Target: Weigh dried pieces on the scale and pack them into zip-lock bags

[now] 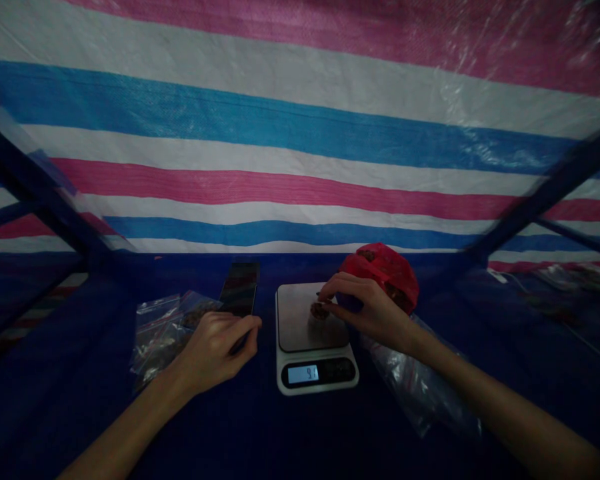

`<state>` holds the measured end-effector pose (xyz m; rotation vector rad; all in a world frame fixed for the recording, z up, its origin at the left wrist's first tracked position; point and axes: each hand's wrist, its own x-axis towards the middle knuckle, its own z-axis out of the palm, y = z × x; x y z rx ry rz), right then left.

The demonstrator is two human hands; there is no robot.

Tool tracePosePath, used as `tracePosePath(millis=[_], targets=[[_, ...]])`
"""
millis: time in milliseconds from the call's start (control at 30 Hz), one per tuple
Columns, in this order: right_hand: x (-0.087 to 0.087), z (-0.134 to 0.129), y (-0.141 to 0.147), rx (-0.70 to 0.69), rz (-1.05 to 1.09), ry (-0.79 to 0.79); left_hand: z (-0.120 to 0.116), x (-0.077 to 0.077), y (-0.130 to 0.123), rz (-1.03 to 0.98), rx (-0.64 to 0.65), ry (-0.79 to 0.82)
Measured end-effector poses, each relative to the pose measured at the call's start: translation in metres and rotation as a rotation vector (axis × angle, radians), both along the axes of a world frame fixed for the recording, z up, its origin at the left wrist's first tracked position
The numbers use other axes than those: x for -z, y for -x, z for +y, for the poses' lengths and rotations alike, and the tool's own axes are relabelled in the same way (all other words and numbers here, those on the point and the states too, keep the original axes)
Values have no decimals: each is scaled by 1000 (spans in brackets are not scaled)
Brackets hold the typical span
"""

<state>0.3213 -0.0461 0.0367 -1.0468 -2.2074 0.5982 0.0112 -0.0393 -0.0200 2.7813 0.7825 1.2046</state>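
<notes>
A white kitchen scale (317,387) with a metal plate stands in front of me, its lit display reading about 9.1. On the plate lies a small clump of brown pieces (320,311), too dim to name. My right hand (367,308) reaches over the plate, thumb and fingertips closed at the clump. To the left of the scale, my left hand (223,347) is loosely curled, with thumb and forefinger together and nothing visible in them. Clear zip bags (157,327) lie beside and partly behind it, one with brown contents (200,312).
A dark phone (240,287) lies behind my left hand. A red plastic bag (393,270) with brown pieces sits behind my right hand, and clear plastic bags (415,383) lie under that forearm. A striped sheet (300,147) hangs behind the blue table between blue frame bars.
</notes>
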Motion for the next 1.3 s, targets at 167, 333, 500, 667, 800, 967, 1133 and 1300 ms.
tracePosePath(millis=[167,333,500,667,800,967,1133,1300], targets=[[-7,-2,-1,-69,-106,-32,0,2,0,4,9,5],[-11,-1,-3,-74,-156,-59,-1,1,-1,9,6,12],[-7,5,-2,-98,-83,20,-2,1,0,13,4,5],[-1,10,-1,-105,-101,35,-1,1,-1,15,8,3],[-3,10,-2,-131,-142,54,-2,-1,-2,11,19,4],[-5,11,-5,-131,-196,70,-1,-1,-2,15,5,-19],[-8,10,-3,-148,-195,50,-2,-2,-3,12,16,-29],[-28,3,-22,61,-69,-69,-2,-4,-1,4,14,-26]])
